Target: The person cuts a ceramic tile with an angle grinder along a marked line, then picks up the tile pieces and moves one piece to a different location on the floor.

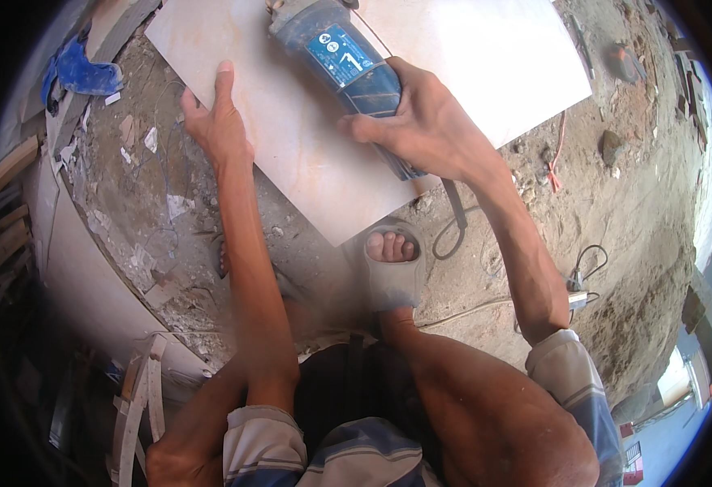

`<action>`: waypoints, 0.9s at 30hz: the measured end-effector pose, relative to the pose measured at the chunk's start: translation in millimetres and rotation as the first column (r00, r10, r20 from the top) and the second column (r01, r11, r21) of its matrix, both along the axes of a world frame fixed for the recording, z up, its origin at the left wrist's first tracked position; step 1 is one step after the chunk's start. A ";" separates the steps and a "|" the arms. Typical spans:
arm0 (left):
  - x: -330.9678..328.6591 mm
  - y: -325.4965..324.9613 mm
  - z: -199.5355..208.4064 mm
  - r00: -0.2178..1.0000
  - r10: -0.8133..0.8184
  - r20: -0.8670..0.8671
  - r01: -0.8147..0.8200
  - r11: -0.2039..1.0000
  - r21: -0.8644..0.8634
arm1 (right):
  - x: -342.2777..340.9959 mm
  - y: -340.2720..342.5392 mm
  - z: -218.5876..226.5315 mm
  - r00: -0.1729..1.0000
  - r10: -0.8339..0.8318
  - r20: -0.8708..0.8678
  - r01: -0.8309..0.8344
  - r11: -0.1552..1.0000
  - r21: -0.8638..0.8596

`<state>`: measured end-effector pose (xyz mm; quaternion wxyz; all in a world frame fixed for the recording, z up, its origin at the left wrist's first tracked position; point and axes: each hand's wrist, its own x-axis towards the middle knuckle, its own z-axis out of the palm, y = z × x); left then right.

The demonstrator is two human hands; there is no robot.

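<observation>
My right hand is wrapped around the body of a blue angle grinder, whose head points toward the far edge of the view. Its disc is not visible. Under the grinder lies a large pale tile with faint brownish streaks, one corner pointing toward me. My left hand grips the tile's left edge, thumb on the top face and fingers partly hidden at the edge. A dark cord runs from the rear of the grinder and loops on the ground.
Dusty ground with rubble surrounds the tile. My sandalled foot is close to its near corner. A blue cloth or bag lies at far left. At right are a stone, a red-tipped string and a plug connection.
</observation>
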<state>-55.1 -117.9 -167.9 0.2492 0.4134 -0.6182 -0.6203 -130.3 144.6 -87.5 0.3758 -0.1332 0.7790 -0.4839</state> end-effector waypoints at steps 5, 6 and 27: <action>-2.2 4.1 2.2 1.000 0.015 0.014 -0.015 1.000 -0.007 | -1.7 -0.7 -1.9 1.000 0.000 -0.014 0.000 1.000 0.024; -2.3 3.7 0.7 1.000 0.007 0.003 -0.007 1.000 0.000 | -2.1 -0.1 -1.0 1.000 0.004 -0.012 -0.003 1.000 0.030; 0.5 -2.1 -5.0 1.000 -0.014 0.003 0.014 1.000 -0.017 | 5.6 9.7 -1.2 1.000 0.027 -0.008 -0.026 0.999 0.044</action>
